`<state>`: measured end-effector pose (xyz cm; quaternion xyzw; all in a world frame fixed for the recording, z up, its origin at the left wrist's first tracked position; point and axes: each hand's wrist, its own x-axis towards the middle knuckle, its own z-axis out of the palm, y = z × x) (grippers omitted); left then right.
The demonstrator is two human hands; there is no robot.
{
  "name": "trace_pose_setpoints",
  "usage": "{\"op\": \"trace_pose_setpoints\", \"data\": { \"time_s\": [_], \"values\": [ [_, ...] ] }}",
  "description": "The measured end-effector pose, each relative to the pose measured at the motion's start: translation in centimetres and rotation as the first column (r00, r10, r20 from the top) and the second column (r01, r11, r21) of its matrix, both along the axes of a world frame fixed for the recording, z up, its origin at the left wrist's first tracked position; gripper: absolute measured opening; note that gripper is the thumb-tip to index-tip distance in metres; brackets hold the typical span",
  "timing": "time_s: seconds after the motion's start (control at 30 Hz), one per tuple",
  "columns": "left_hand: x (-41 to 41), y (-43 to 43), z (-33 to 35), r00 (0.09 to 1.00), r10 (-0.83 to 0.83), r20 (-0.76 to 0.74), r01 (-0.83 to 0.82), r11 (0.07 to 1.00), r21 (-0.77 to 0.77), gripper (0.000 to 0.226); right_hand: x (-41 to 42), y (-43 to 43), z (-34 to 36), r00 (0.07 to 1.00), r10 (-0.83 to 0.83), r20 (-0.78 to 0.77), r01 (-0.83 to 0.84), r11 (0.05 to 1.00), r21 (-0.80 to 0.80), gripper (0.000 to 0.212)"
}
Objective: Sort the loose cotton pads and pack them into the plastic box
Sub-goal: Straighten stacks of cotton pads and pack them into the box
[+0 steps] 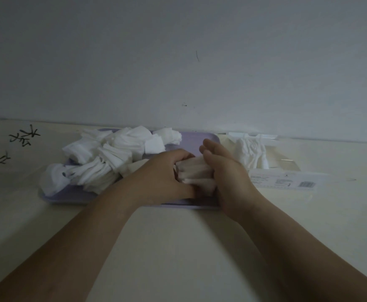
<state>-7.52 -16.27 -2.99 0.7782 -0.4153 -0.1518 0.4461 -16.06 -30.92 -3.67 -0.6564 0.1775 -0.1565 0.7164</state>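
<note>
Head view, left hand [164,173], right hand [226,171], each grip grasping pad stack [194,172], over tray [191,138]

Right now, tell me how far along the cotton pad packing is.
Done: some packed pads already sit in the plastic box on the right. In hand: the left hand and right hand hold a stack of pads between them over the purple tray, not yet in the box. Left: a large loose heap covers the tray's left side, unsorted.
</note>
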Motion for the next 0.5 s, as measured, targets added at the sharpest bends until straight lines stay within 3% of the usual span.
{"op": "trace_pose_setpoints", "data": {
  "time_s": [0.1, 0.3, 0.4, 0.5],
  "values": [
    [0.1, 0.1, 0.2, 1.000, 0.019, 0.002, -0.019, 1.000, 0.007, 0.043, 0.2, 0.0, -0.2, 1.000, 0.002, -0.019, -0.001, 0.999, 0.047, 0.047],
    [-0.2, -0.3, -0.3, 0.998, 0.054, 0.046, -0.054, 0.999, 0.007, 0.032, 0.2, 0.1, 0.2, 0.995, 0.094, -0.043, -0.077, 0.954, 0.291, 0.033],
    [0.8, 0.1, -0.4, 0.992, 0.115, 0.043, -0.114, 0.993, -0.033, 0.033, -0.1, -0.2, 0.5, 0.994, 0.100, 0.040, -0.108, 0.935, 0.337, 0.044],
    [1.4, 0.5, -0.1, 0.990, 0.142, 0.016, -0.139, 0.985, -0.105, 0.034, -0.1, -0.5, 0.0, 0.984, 0.144, 0.101, -0.155, 0.982, 0.110, 0.082]
  ]
}}
